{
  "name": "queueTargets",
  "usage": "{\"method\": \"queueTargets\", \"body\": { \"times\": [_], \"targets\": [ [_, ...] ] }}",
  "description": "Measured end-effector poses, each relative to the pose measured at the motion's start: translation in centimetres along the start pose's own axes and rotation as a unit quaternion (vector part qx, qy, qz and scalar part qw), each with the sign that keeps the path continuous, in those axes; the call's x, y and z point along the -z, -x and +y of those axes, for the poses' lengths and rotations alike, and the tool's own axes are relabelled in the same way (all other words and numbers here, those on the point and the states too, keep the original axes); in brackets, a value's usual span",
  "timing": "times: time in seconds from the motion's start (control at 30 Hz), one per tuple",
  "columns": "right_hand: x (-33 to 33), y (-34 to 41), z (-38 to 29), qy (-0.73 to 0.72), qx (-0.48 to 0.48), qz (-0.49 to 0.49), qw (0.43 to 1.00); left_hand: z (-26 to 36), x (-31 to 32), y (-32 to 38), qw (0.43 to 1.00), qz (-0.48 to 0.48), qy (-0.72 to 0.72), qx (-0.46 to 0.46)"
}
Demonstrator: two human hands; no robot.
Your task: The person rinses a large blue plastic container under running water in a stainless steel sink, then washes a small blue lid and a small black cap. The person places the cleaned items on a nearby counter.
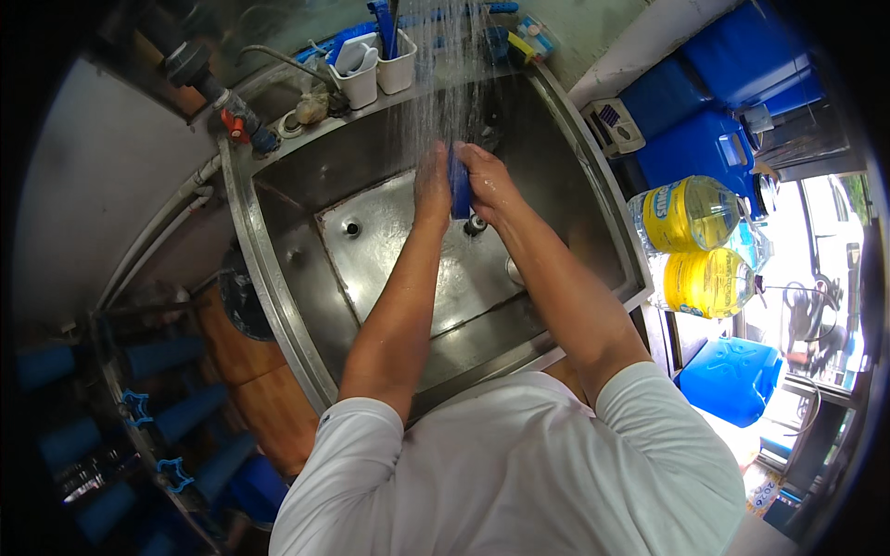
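Note:
Over a large stainless-steel sink (389, 257), my left hand (434, 184) and my right hand (490, 182) are close together under a spray of falling water (445, 90). Between them stands a narrow blue object (460, 184), its exact kind unclear. My right hand's fingers grip its upper end. The left palm lies along its other side; whether those fingers press on it is hard to tell through the spray. Below my right hand, a small dark round metal fitting (475, 224) shows against the sink.
White plastic holders (356, 85) with brushes stand on the sink's back ledge. A red-handled valve (235, 126) is at the back left. Yellow-labelled bottles (688, 212) and blue jerrycans (695, 149) stand to the right. Blue containers (181, 410) fill a rack at lower left.

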State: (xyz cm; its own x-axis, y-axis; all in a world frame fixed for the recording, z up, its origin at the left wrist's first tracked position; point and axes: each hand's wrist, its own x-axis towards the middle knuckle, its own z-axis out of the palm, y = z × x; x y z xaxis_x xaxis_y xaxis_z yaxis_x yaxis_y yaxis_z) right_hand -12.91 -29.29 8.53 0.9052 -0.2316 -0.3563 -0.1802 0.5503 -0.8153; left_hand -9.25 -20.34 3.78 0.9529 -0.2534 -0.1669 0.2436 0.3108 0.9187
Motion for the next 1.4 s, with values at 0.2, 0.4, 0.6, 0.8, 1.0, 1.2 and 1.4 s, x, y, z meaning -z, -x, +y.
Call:
{"method": "queueTargets", "body": {
  "times": [0.2, 0.4, 0.6, 0.8, 1.0, 1.2, 1.4],
  "targets": [
    [0.9, -1.2, 1.4, 0.337, 0.069, -0.028, 0.939, 0.9, 1.5, 1.1, 0.971, -0.115, 0.131, 0.161],
    [0.1, 1.9, 1.7, 0.518, 0.297, -0.098, 0.796, 3.0, 2.4, 1.3, 0.937, 0.01, 0.259, 0.234],
    [-1.4, 0.2, -1.6, 0.061, -0.013, -0.042, 0.997, 1.0, 3.0, 0.6, 0.973, 0.011, 0.084, 0.217],
    [-0.7, -2.3, -0.8, -0.105, -0.057, 0.021, 0.993, 0.4, 4.2, 2.3, 0.984, 0.024, -0.074, 0.159],
    [-1.5, -2.5, 1.8, 0.113, 0.05, 0.0, 0.992, 0.0, 4.9, 4.0, 0.93, -0.037, -0.323, -0.172],
    [0.8, 3.8, 2.0, 0.723, 0.382, -0.158, 0.553, 1.9, 9.1, 3.4, 0.994, -0.054, -0.052, 0.084],
    [2.0, 4.3, 1.8, 0.727, 0.355, -0.21, 0.549, 2.8, 10.7, 3.0, 0.988, -0.049, -0.064, 0.128]
  ]
}}
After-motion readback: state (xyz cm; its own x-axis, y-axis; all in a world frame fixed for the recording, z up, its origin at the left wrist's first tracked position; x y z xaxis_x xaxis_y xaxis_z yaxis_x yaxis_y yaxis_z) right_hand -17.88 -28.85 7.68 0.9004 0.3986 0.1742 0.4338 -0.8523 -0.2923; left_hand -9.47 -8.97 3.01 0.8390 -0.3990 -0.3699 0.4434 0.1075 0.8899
